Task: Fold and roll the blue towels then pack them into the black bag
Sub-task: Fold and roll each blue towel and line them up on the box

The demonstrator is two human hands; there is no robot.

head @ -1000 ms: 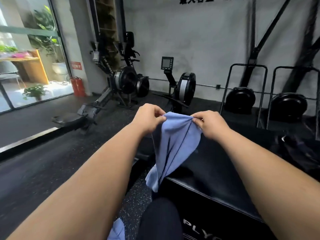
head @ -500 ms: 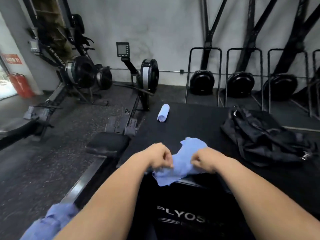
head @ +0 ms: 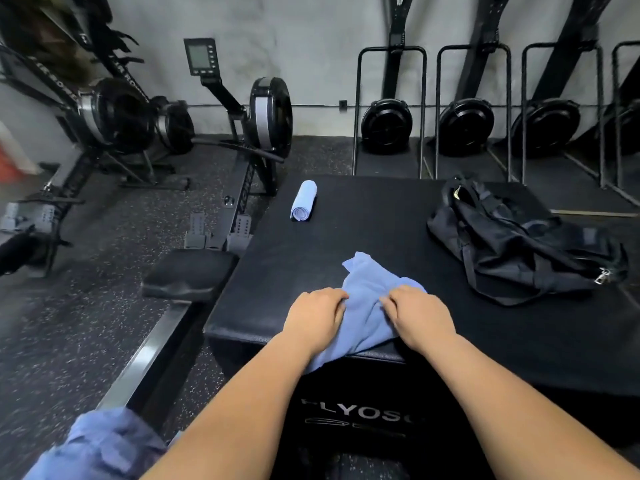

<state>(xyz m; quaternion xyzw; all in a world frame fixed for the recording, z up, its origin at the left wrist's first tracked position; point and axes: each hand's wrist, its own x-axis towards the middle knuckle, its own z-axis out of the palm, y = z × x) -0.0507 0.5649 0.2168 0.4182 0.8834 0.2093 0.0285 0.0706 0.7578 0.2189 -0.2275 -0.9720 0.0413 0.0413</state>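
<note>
Down from where it hung in the air a second ago, the crumpled blue towel (head: 367, 306) now lies on the near edge of the black plyo box (head: 363, 220), one corner drooping over the front face.

Rowing machines (head: 263, 116) stand along the wall to the left on the speckled rubber floor (head: 104, 237). The plyo box fills the middle of the room in front of the person. On its right side slumps the black bag (head: 519, 258), collapsed, a metal zip pull showing at its near end. At the lower left a heap of blue towels (head: 100, 445) sits blurred, close to the person.

The left hand (head: 317, 318) and right hand (head: 417, 317) rest on the crumpled towel, side by side but apart, each grip curled and pinching a fold of the cloth. One rolled blue towel (head: 304, 201) lies near the far left corner of the box, well apart from the bag.
</note>
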